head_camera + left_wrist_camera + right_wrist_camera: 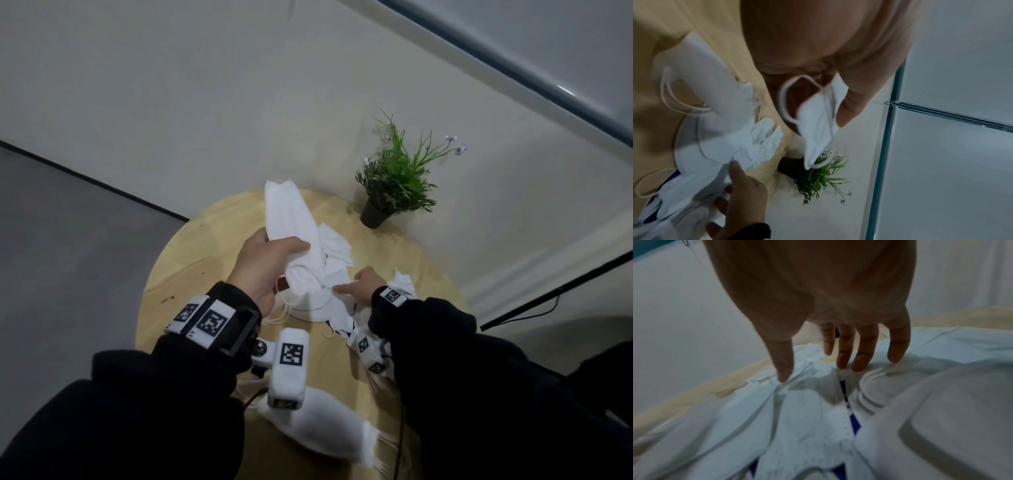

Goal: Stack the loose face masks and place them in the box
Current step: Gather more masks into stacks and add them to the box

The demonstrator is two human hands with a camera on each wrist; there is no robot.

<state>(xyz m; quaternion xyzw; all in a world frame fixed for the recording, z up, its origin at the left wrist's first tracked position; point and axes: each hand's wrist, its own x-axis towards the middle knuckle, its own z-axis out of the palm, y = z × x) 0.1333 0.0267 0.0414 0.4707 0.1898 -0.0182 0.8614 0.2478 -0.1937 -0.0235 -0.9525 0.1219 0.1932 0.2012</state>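
Nearest the person, one white pleated fabric face mask (329, 425) lies alone on the round pale wooden bench (178, 274), partly under a wrist-worn camera. Judgement: it sits close to the near edge and beside trailing cable, so a sleeve or cord could sweep it off.

Further in, the right hand (359, 282) is lowered onto the heap of loose white face masks (337, 260). In the right wrist view its fingers (844, 353) are straight and slightly spread, tips touching the cloth, gripping nothing. Blue-printed material shows between the folds; whether this is the box cannot be told, and no box is otherwise identifiable.

Alongside it, the left hand (267, 263) holds a gathered bundle of white face masks (291, 233) upright above the heap. The thumb and fingers are curled round the lower half of the bundle. One white elastic ear loop (789, 100) hangs loose below the palm.

Risks, as judged:
- Loops in the heap overlap; lifting one mask may drag neighbours along and scatter them.
- The bundle is held low, leaving its top unsupported; it may fan out or shed a mask.
- The hanging loop could snag on the heap.

At the far edge stands a small green plant in a dark pot (394, 185), near the heap; a wide sweep could topple it.
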